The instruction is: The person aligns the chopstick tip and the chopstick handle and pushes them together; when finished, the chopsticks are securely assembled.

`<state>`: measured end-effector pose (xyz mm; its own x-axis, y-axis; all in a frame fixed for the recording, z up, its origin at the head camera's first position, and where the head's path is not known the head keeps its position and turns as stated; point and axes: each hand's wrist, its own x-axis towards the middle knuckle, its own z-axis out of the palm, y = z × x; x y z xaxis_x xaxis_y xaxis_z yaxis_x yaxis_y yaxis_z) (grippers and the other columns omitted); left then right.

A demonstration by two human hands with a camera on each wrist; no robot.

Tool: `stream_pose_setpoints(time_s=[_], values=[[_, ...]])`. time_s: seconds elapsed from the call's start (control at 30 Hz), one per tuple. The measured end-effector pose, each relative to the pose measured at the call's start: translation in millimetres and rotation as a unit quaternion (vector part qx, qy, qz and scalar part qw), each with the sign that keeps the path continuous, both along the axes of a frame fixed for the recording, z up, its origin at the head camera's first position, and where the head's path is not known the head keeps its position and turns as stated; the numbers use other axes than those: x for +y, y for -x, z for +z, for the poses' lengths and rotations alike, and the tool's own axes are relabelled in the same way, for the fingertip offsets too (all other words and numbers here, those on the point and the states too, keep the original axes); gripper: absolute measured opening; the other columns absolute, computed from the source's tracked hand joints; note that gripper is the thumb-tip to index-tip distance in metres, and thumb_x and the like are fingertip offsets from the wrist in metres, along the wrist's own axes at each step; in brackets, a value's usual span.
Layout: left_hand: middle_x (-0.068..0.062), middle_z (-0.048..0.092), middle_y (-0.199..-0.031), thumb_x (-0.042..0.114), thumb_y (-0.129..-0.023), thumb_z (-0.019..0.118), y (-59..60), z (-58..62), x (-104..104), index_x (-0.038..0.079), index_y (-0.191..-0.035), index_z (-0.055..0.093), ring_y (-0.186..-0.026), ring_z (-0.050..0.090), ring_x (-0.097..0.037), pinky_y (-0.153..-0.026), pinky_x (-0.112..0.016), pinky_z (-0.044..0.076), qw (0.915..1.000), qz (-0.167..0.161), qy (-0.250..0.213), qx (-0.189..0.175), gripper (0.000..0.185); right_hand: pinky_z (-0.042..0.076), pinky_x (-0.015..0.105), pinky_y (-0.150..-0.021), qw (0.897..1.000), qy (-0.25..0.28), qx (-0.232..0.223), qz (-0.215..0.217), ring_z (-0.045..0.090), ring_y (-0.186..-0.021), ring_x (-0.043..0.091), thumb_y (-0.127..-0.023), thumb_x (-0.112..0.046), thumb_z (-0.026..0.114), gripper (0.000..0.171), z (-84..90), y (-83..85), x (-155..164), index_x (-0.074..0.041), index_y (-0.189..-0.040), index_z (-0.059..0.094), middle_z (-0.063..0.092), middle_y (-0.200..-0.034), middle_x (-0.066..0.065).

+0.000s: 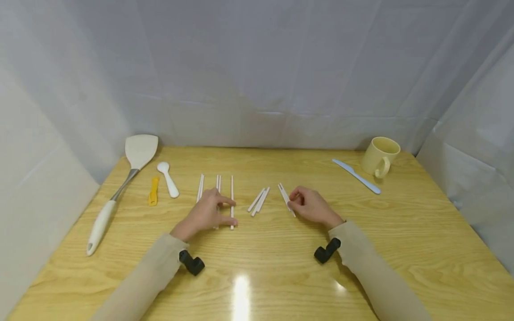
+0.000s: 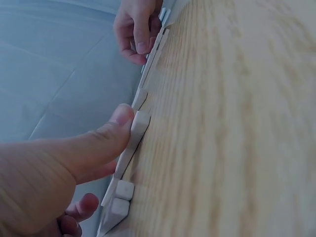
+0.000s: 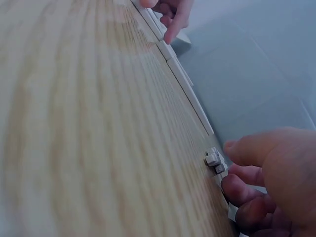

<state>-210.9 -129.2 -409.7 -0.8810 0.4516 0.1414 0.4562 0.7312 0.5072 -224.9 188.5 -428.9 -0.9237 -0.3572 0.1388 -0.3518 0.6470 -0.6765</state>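
Note:
Several thin white chopsticks lie in small groups along the middle of the table. My left hand (image 1: 207, 209) reaches over a pair of chopsticks (image 1: 218, 180), hiding much of it. Its thumb and index finger stretch out and touch a single chopstick (image 1: 232, 189) at two spots along its length. In the left wrist view the thumb rests at that chopstick's near end (image 2: 140, 123). My right hand (image 1: 312, 206) is at the right-hand chopsticks (image 1: 283, 191), fingertips right at their side. The right wrist view shows its thumb and index finger apart, beside the ends of those chopsticks (image 3: 213, 159).
Between the hands lies a loose cluster of chopsticks (image 1: 261, 203); another pair (image 1: 200, 185) is left of my left hand. Farther left are a spatula (image 1: 138, 151), a white spoon (image 1: 170, 185) and a small yellow utensil (image 1: 154, 191). A blue knife (image 1: 355, 176) and yellow mug (image 1: 373, 160) stand right.

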Motion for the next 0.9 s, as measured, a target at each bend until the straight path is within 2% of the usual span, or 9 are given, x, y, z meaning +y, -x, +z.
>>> stream_pose_setpoints(time_s=[0.13,0.43,0.67,0.9], values=[[-0.008,0.055,-0.077,0.033,-0.061,0.09,3.3,-1.3,-1.4,0.006,-0.103,0.075,-0.071,0.041,-0.016,-0.064,-0.026,0.034,0.9999,-0.008,-0.015,0.003,0.052,0.041,0.024,-0.055,1.0,-0.007,0.007,-0.017,0.05,-0.058,0.009,-0.088,-0.014,0.067,0.013,-0.1,-1.7,-1.3,-0.003,-0.095,0.063,0.059,-0.069,0.002],[-0.005,0.054,-0.073,0.035,-0.063,0.088,5.6,-2.2,-4.1,0.01,-0.105,0.074,-0.068,0.041,-0.016,-0.063,-0.027,0.032,0.9999,-0.006,-0.009,-0.006,0.052,0.042,0.024,-0.057,0.999,-0.033,0.014,-0.04,0.05,-0.06,0.01,-0.087,-0.012,0.066,0.012,0.9,-1.6,-4.4,-0.002,-0.092,0.064,0.06,-0.07,0.003],[-0.005,0.055,-0.074,0.035,-0.064,0.087,5.8,-3.5,-5.0,0.01,-0.106,0.074,-0.068,0.042,-0.015,-0.062,-0.027,0.034,0.9999,-0.004,-0.009,-0.011,0.05,0.043,0.024,-0.06,0.999,-0.023,-0.014,-0.043,0.053,-0.065,0.012,-0.085,-0.006,0.064,0.011,7.4,-2.2,-0.5,0.003,-0.093,0.064,0.062,-0.074,0.008],[-0.007,0.056,-0.075,0.028,-0.07,0.086,3.7,0.1,1.5,0.005,-0.103,0.074,-0.067,0.043,-0.015,-0.059,-0.026,0.036,0.9988,0.007,-0.047,-0.012,0.042,0.044,0.026,-0.062,0.996,-0.044,-0.054,-0.051,0.055,-0.069,0.016,-0.087,-0.007,0.061,0.014,14.0,-2.7,8.4,0.003,-0.097,0.062,0.063,-0.079,0.01]])
